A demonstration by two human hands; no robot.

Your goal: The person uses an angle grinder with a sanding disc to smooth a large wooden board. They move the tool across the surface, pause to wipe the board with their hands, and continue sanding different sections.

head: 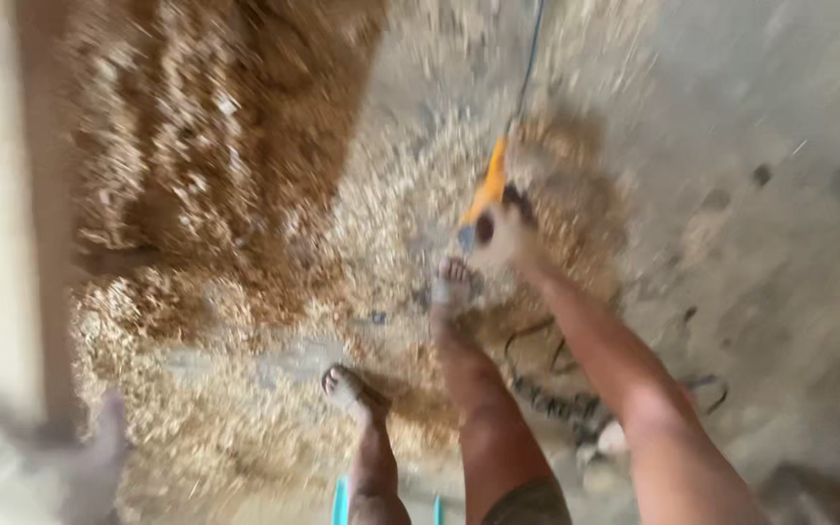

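The view is heavily blurred. My right hand point(501, 233) reaches forward at centre, closed around an orange-handled tool point(488, 185). A thin blue cord point(529, 58) runs up from the tool to the top edge. Below the hand lie heaps of pale wood shavings point(245, 194) on a concrete floor. My bare feet point(347, 384) point(454, 282) stand among the shavings, the right foot just beside the hand. A blurred pale shape point(94, 447) at the lower left may be my left hand; its fingers cannot be made out.
A light wall and a brown wooden edge point(46, 194) run down the left side. A dark cable point(556, 394) lies coiled on the floor near my right leg. Bare grey concrete point(780, 194) spreads to the right. Something teal point(342, 506) shows at the bottom edge.
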